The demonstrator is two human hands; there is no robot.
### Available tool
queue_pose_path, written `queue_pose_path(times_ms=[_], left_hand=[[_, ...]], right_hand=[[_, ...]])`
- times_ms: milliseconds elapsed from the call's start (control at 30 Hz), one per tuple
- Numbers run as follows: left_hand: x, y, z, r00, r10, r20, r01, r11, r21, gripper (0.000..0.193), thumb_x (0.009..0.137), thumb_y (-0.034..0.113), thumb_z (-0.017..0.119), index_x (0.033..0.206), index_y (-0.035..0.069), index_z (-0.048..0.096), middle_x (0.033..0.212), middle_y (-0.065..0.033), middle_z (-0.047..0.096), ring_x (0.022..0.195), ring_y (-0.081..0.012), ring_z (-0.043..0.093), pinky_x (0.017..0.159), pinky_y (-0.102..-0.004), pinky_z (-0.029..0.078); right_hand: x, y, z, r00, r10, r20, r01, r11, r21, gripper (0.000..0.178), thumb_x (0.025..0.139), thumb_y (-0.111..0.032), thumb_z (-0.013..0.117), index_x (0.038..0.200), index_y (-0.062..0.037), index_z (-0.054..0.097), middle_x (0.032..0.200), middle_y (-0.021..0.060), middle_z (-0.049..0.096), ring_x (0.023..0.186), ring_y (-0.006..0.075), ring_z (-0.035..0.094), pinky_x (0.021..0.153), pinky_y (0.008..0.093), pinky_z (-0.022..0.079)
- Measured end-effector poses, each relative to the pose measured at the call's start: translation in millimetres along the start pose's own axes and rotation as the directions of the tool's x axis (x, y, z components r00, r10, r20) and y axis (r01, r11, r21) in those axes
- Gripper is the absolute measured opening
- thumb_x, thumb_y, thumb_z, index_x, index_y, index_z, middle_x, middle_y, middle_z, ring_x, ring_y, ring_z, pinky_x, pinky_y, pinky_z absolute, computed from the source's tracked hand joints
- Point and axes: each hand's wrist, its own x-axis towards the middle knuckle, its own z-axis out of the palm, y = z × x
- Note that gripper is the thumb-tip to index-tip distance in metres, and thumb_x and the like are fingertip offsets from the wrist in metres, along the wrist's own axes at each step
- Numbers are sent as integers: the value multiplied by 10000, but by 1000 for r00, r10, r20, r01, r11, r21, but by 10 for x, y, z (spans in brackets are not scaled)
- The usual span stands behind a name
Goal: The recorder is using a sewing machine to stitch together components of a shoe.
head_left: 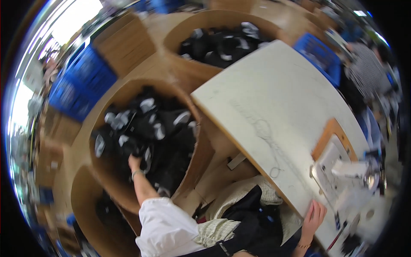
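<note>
My left hand [134,163] reaches down into a large cardboard box at the left. It touches a pile of soft-looking black pieces [173,126] with white patches, whose exact kind I cannot make out. The fingertips are lost among the black pieces, so whether they grip one is not visible. At the lower right, my right hand [314,215] lies on the edge of a white worktable [274,90], its fingers stretched out and nothing in them. A sewing machine [338,167] stands on the table beyond that hand.
The cardboard box [97,171] stands left of the table. Another box [171,38] of black pieces is behind it, and a third [81,192] at lower left. Blue crates [81,83] are at far left, a blue basket [319,55] behind the table. A person [366,68] sits at far right.
</note>
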Motion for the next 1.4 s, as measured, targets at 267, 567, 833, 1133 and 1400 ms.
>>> queue_pose_path(times_ms=[267, 567, 833, 1133, 1400], left_hand=[[4, 407, 108, 950, 221, -219, -162, 953, 257, 132, 789, 17, 604, 910, -32, 592, 906, -231, 649, 882, -417, 629, 786, -495, 498], [-825, 2762, -1879, 861, 214, -462, -509, 380, -772, 179, 870, 152, 691, 833, 65, 540, 716, 3, 548, 638, -79, 515, 536, -240, 439], [-2727, 4876, -1993, 581, 752, -311, -166, -264, -950, 71, 925, 18, 568, 919, 58, 509, 811, -26, 589, 679, -95, 593, 545, -245, 498], [-3755, 5637, -1514, 241, 889, 389, 628, 163, -761, 107, 950, 3, 505, 1049, -14, 542, 965, -108, 637, 853, -172, 669, 713, -234, 585], [-3993, 5683, -1626, 301, 869, -392, -300, -304, -904, 261, 977, 85, 449, 1182, -77, 451, 1039, -228, 611, 994, -374, 635, 910, -413, 517]], right_hand=[[159, -78, 10, 997, -26, -76, 28, 999, 27, 158, 804, -4, 656, 963, -7, 656, 916, 108, 594, 838, 295, 539, 755, 379, 446], [433, -47, -190, 989, -111, -101, 131, 965, 225, 197, 789, -20, 673, 984, -15, 650, 943, 94, 603, 823, 275, 581, 730, 367, 474], [937, -373, -243, 997, -60, 40, 27, 824, 566, 841, 761, -196, 780, 1430, -18, 302, 1382, 190, 396, 1262, 347, 436, 1037, 391, 400], [1084, 19, -390, 954, 77, 291, -292, 472, 832, 730, 792, -74, 744, 1410, -82, 355, 1272, 131, 531, 1059, 234, 616, 870, 310, 488], [1116, 156, -404, 942, 269, 200, -311, 482, 819, 421, 828, -98, 672, 1219, -11, 542, 858, 121, 691, 733, 164, 682, 661, 268, 519]])
